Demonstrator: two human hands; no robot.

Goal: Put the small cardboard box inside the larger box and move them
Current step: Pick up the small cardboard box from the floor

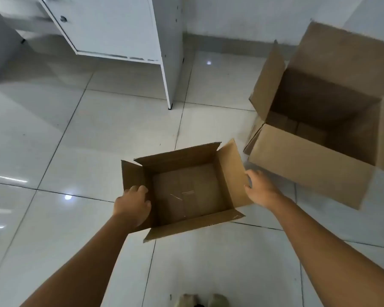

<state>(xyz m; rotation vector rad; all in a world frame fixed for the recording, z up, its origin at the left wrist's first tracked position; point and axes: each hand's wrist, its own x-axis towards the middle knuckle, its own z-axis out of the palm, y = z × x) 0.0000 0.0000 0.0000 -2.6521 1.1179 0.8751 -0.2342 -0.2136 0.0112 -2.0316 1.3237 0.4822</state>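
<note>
White tiled floor: both hands' grip pinching small box side flaps, larger box just right, open.

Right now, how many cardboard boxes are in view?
2. The small cardboard box sits open at centre, with the left hand and right hand at its side flaps. The larger box stands open to its right, partly cut off by the frame edge.

White cabinet on glossy tiled floor — grey wall behind.
</note>
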